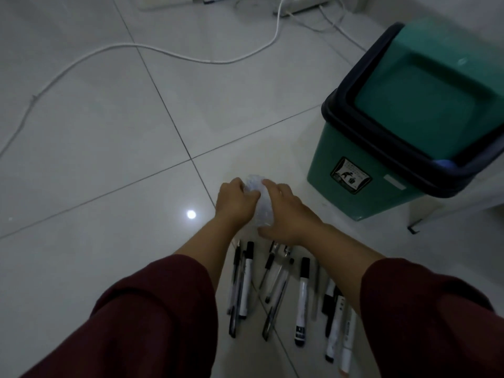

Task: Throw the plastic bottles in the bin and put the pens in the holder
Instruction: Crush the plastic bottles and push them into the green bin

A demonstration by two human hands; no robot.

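A clear, crumpled plastic bottle [260, 203] is held between both hands above the tiled floor. My left hand [236, 201] grips its far end and my right hand [286, 211] wraps its near side. Several pens and markers [275, 287] lie in a loose row on the floor below my wrists, some hidden under my right forearm. The green bin [362, 186] with a dark rim and a green swing lid [431, 105] stands to the right of my hands. No pen holder is in view.
A white cable [131, 46] snakes across the floor at the back, leading to a power strip [300, 2] at the top edge. Something blue [446, 163] shows at the bin's rim. A white furniture leg [417, 223] stands right of the bin.
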